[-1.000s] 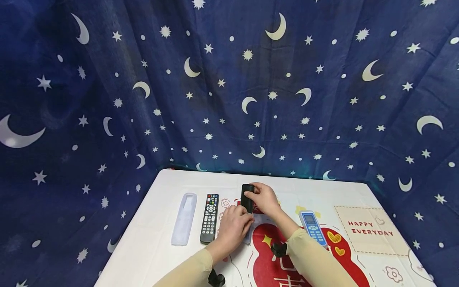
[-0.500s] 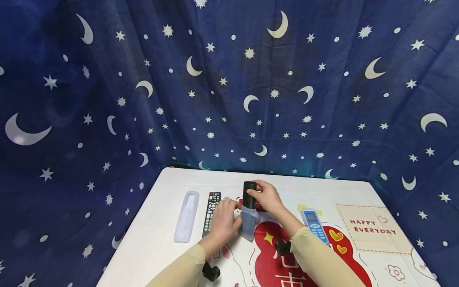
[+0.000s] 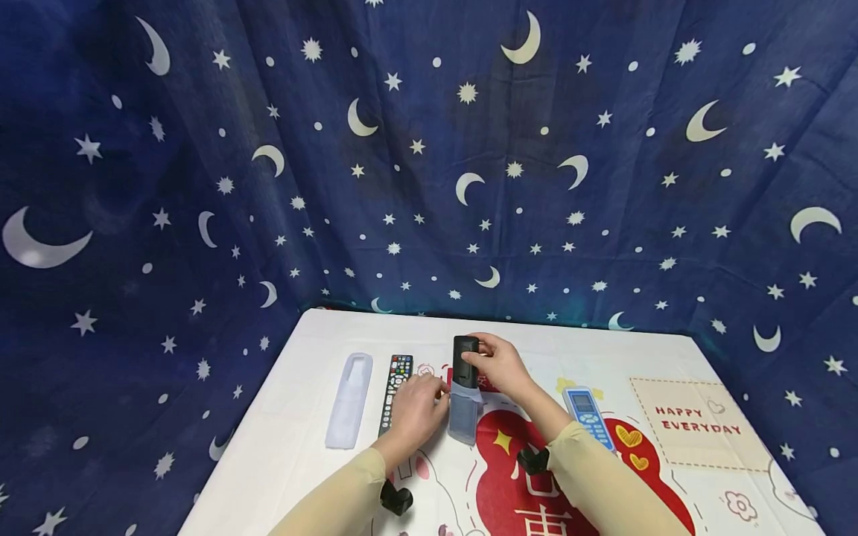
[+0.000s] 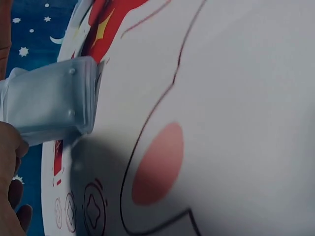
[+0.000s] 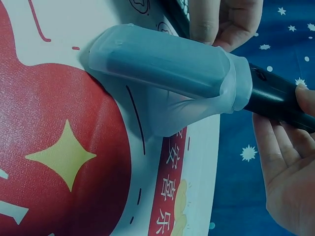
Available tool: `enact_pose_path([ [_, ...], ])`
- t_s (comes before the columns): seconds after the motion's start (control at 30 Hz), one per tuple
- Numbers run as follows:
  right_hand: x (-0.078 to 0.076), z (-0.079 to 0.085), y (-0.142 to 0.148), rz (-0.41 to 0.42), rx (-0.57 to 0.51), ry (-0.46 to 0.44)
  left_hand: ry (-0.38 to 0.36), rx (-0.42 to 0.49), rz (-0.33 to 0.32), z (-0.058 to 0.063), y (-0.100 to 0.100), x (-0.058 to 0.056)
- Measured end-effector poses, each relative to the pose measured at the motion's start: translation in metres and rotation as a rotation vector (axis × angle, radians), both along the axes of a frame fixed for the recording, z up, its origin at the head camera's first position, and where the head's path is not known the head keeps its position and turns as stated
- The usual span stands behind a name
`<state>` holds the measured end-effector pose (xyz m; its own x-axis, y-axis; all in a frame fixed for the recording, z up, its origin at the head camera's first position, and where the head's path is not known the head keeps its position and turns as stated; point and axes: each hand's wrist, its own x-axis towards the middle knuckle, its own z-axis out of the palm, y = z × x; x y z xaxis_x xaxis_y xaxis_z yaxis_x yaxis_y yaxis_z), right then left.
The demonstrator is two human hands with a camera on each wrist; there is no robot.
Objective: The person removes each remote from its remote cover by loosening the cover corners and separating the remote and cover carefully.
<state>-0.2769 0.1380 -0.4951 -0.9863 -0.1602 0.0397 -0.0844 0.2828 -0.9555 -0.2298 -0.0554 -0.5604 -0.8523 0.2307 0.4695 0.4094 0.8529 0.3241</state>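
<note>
I see two cream-sleeved arms (image 3: 335, 487) stretched forward, the bare right hand (image 3: 499, 366) pinching, the bare left hand (image 3: 417, 406) close by, slightly lower.

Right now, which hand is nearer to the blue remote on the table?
Right. The right hand grips a black remote, to the left of the blue remote; the left hand is farther left, at the black remote's translucent sleeve.
</note>
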Motion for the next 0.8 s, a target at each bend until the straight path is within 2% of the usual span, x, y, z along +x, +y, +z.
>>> enact_pose_path([
  [0.3, 0.0004, -0.0015, 0.0022, -0.004, -0.013, -0.022, 0.035, -0.043, -0.053, -0.0005, -0.0022, 0.0003],
  [0.47, 0.0011, -0.0013, 0.0020, 0.013, -0.032, -0.023, 0.033, -0.059, -0.050, 0.0016, -0.0032, -0.0013],
  [0.67, -0.0008, -0.0042, 0.0018, 0.018, -0.017, 0.010, 0.080, -0.150, -0.097, -0.0010, -0.0037, 0.0024],
  [0.73, -0.0022, -0.0054, 0.0014, 0.016, -0.007, 0.010, 0.071, -0.164, -0.111, -0.0041, -0.0043, 0.0045],
  [0.8, 0.0007, 0.0010, -0.0002, 0.021, -0.008, -0.001, 0.035, -0.147, -0.104, -0.0051, -0.0050, 0.0056],
])
